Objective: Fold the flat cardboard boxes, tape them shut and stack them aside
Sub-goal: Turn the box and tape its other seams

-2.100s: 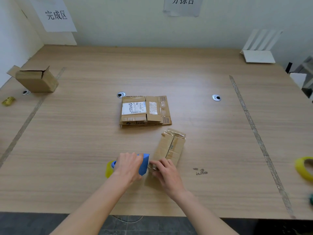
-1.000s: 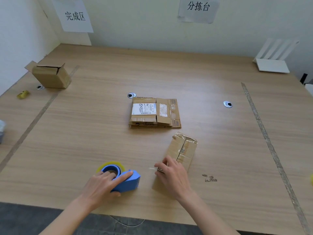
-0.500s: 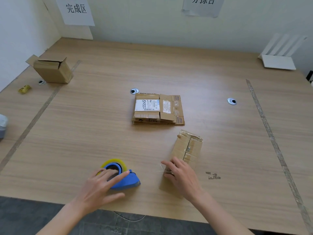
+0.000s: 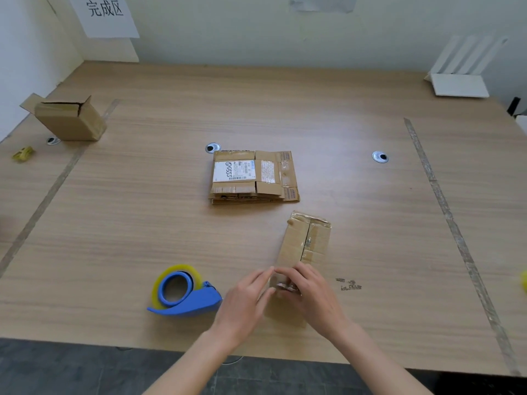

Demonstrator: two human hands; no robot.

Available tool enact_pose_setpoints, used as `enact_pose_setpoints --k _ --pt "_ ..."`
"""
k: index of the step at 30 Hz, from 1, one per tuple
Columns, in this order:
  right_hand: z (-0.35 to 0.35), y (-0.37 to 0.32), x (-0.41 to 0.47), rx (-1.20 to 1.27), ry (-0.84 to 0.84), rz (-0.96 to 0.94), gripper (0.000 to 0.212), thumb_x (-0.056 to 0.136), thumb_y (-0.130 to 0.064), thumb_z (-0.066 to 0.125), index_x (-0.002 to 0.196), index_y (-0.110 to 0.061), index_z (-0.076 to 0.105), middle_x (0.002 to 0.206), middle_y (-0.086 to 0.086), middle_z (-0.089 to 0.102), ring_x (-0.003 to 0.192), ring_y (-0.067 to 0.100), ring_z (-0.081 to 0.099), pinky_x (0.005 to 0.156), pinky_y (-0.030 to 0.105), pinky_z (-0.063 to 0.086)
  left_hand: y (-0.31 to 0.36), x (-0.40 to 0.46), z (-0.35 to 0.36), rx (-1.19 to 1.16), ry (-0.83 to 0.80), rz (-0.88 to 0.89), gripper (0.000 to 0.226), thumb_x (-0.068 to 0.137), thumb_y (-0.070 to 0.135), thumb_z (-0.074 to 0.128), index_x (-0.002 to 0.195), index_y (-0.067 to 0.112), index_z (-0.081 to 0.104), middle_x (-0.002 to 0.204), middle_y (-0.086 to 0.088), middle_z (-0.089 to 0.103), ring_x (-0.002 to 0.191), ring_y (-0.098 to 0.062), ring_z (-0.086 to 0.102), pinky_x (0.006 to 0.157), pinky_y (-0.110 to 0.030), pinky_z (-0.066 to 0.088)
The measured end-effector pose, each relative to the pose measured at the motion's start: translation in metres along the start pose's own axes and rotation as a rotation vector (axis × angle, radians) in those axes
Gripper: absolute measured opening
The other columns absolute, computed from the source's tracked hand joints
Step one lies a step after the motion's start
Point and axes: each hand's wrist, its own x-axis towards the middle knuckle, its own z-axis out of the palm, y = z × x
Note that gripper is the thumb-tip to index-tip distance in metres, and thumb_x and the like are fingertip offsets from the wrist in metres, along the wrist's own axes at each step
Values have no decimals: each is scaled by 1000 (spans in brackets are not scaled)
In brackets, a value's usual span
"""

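Observation:
A small folded cardboard box (image 4: 306, 240) lies near the table's front middle, its taped seam facing up. Both hands meet at its near end. My left hand (image 4: 246, 302) touches the box's left near corner with extended fingers. My right hand (image 4: 310, 295) covers the near end, fingers curled over the tape end there. A blue tape dispenser (image 4: 185, 295) with a yellowish roll rests on the table left of my hands, untouched. A stack of flat cardboard boxes (image 4: 253, 178) sits in the table's middle. An assembled box (image 4: 70, 119) with open flaps stands far left.
The wooden table (image 4: 142, 223) has tape lines on its left and right sides. A white rack (image 4: 459, 72) stands at the back right. A small yellow object (image 4: 22, 153) lies far left. A yellow roll edge (image 4: 524, 280) shows at the right border.
My left hand has let go of the tape dispenser and moved right to the box's near end, joining my right hand. The dispenser stays where it was set down.

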Motion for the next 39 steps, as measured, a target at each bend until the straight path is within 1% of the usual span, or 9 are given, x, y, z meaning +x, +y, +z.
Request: enact_pose_setpoints --k 4,8,15,18,21,25,30,35,39 --pt "-6 9 -7 38 11 10 44 88 -28 79 129 -23 65 103 -10 60 92 12 56 74 22 47 3 9 15 -67 37 -93 41 102 22 57 143 17 55 137 5 62 124 -4 56 101 -3 32" --pt "-6 16 -11 75 9 -3 36 91 -31 75 125 -23 66 104 -10 59 92 9 57 74 28 53 6 11 30 -152 78 -149 38 101 11 58 138 15 60 131 5 65 118 -3 60 101 -12 43" --pt "-4 26 -11 148 18 12 33 93 -34 72 123 -25 66 105 -11 59 93 5 57 77 29 54 1 14 39 -308 140 -298 33 101 14 58 131 23 65 121 20 64 107 22 55 92 -2 42" --pt "-4 27 -10 200 34 15 27 95 -35 69 120 -25 68 103 -13 58 92 4 58 78 27 53 -1 12 42 -363 140 -312 33 102 13 57 130 27 65 120 26 64 109 12 61 95 -11 48" --pt "0 33 -10 216 77 -5 21 97 -22 69 118 -22 69 102 -12 58 91 5 59 78 25 52 -4 13 44 -369 125 -297 36 102 11 55 132 30 63 121 33 61 114 9 59 97 -13 48" --pt "12 39 -17 72 195 -15 25 92 -13 75 117 -15 71 114 -3 63 108 17 60 90 31 51 1 15 53 -345 173 -280 36 103 8 52 132 26 64 120 25 63 114 7 58 96 -12 46" --pt "17 43 -19 62 220 83 32 95 -36 66 124 -24 67 129 -10 57 123 11 52 105 28 39 2 14 65 -337 201 -353 29 104 11 50 126 20 68 118 11 67 109 3 59 95 -23 49" --pt "11 44 -17 86 169 90 36 97 -47 57 124 -25 67 129 -12 56 126 10 51 108 26 37 3 16 62 -274 183 -364 27 105 15 49 124 18 68 116 10 68 106 -3 61 88 -12 44" --pt "4 44 -19 104 174 95 37 98 -44 57 126 -22 66 132 -12 56 129 9 50 109 27 40 3 18 53 -289 185 -408 30 107 26 44 129 22 65 119 9 68 110 -4 61 95 -28 49"
